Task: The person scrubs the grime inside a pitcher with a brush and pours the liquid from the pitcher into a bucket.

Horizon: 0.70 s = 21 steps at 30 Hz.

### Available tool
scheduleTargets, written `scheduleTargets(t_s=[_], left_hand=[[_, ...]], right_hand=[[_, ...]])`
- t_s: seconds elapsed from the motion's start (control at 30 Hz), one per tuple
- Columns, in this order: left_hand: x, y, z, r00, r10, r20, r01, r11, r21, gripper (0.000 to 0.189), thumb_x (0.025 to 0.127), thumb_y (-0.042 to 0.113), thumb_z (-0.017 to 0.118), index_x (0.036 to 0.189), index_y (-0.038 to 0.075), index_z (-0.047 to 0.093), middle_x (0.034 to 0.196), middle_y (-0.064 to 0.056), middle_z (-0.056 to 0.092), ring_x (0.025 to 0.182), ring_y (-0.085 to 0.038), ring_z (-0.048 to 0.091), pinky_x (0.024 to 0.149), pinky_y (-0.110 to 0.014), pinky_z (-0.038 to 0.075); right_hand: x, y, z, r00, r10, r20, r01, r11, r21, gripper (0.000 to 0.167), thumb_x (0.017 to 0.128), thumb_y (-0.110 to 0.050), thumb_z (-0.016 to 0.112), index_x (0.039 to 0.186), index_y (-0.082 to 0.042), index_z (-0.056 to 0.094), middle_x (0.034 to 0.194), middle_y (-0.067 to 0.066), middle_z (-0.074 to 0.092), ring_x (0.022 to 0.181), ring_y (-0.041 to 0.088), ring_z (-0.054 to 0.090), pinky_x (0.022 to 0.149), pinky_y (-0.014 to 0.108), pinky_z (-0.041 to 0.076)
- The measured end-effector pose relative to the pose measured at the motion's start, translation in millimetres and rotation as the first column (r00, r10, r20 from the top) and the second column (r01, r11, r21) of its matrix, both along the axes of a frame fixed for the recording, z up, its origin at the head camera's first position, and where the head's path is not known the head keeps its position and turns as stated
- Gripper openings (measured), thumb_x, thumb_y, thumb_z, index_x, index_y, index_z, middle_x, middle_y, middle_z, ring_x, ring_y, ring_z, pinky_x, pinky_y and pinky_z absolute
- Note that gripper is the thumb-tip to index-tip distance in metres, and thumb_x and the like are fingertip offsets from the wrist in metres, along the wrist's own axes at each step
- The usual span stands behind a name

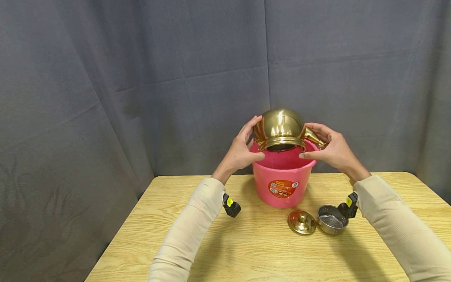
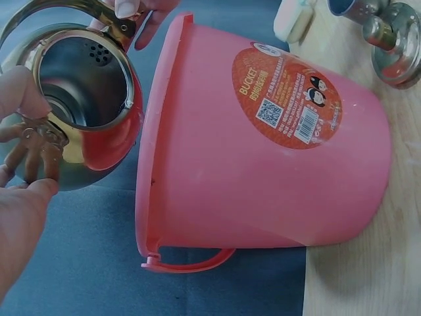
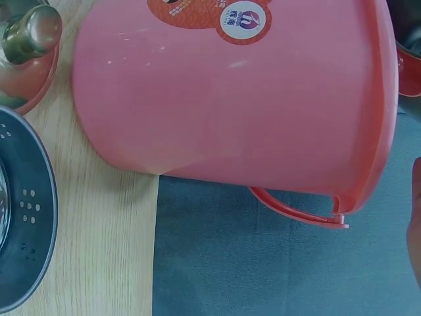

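A shiny gold kettle point(image 1: 282, 123) is tipped mouth-down over the pink bucket point(image 1: 260, 186), its open rim facing the person. My left hand point(image 1: 239, 150) grips the kettle's left side, fingers round the body and thumb near the rim. On the other side, my right hand point(image 1: 332, 148) holds the kettle by its spout-like gold part point(image 1: 314, 138). The left wrist view shows the kettle's steel inside point(image 2: 82, 82) with a patch of small holes. I cannot tell whether liquid is flowing out. Only an edge of the right hand point(image 3: 415, 227) appears in the right wrist view.
In front of the bucket lie a gold lid point(image 1: 302, 223) with a knob and a round perforated steel strainer point(image 1: 331, 230), side by side on the wooden table point(image 1: 246, 250). Small drops spot the tabletop. A grey curtain point(image 1: 211, 98) hangs behind.
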<state>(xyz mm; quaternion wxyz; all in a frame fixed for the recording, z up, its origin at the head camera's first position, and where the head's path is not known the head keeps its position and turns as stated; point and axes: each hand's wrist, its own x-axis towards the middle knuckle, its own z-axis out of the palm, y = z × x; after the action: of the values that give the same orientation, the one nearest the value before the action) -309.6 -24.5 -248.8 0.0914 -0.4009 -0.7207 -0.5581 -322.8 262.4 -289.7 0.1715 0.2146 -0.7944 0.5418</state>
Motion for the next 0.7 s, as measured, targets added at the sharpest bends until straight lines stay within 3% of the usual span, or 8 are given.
scheduleTargets(t_s=[0.23, 0.7], left_hand=[[0.5, 0.5, 1.2, 1.0, 0.003, -0.003, -0.003, 1.0, 0.0, 0.093, 0.067, -0.02, 0.063, 0.151, 0.005, 0.031, 0.159, -0.009, 0.017, 0.143, -0.013, 0.019, 0.111, -0.045, 0.025], [0.9, 0.8, 3.3, 0.999, 0.011, -0.044, -0.012, 1.0, -0.027, 0.092, 0.067, -0.018, 0.064, 0.151, 0.004, 0.031, 0.159, -0.01, 0.017, 0.142, -0.017, 0.02, 0.11, -0.045, 0.027]], right_hand=[[0.0, 0.4, 1.0, 1.0, -0.02, -0.013, 0.02, 0.999, 0.025, 0.081, 0.068, -0.002, 0.088, 0.14, -0.012, 0.05, 0.136, 0.002, 0.054, 0.125, 0.01, 0.048, 0.095, 0.019, 0.043], [-4.5, 3.2, 0.1, 0.997, -0.066, -0.039, 0.069, 0.995, 0.078, 0.083, 0.066, -0.005, 0.09, 0.139, -0.013, 0.05, 0.135, 0.004, 0.054, 0.118, 0.006, 0.051, 0.092, 0.013, 0.041]])
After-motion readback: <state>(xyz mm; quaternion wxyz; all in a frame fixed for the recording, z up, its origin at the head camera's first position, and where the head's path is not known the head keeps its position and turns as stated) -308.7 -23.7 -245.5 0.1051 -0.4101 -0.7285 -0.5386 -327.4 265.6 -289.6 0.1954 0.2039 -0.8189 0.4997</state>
